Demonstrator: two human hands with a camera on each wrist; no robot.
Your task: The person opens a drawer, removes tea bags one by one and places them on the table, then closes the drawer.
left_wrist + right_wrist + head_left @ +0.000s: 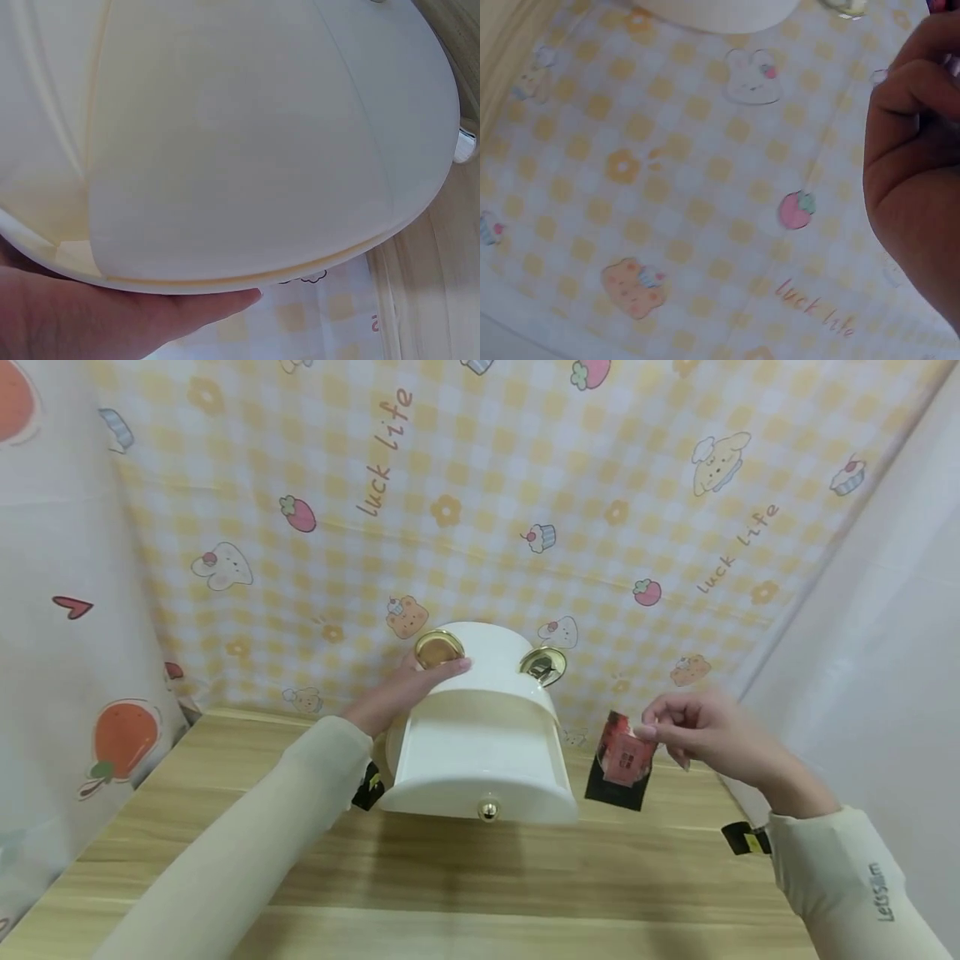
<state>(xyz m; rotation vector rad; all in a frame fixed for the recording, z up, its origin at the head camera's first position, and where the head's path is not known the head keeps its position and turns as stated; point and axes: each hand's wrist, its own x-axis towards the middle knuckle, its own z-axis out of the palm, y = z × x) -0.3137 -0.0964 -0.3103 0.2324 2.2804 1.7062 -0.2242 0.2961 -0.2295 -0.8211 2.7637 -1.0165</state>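
A white rounded box (480, 656) with gold-rimmed round knobs on top stands on the wooden table. Its drawer (483, 747), with a small gold knob (489, 811) on the front, is pulled out towards me. My left hand (408, 689) holds the box at its left side, thumb on top; its other fingers are mostly hidden. In the left wrist view the drawer (240, 142) fills the picture, above the left hand (112, 315). To the right of the box, my right hand (693, 731) pinches a red and black packet (624, 764) by its upper edge, above the table.
Behind the box hangs a yellow checked cloth (480, 527) with cartoon prints. White curtains (67, 568) close off both sides. Black pieces (746, 838) lie on the wooden table (450, 877), one near the right sleeve and another beside the box's left side.
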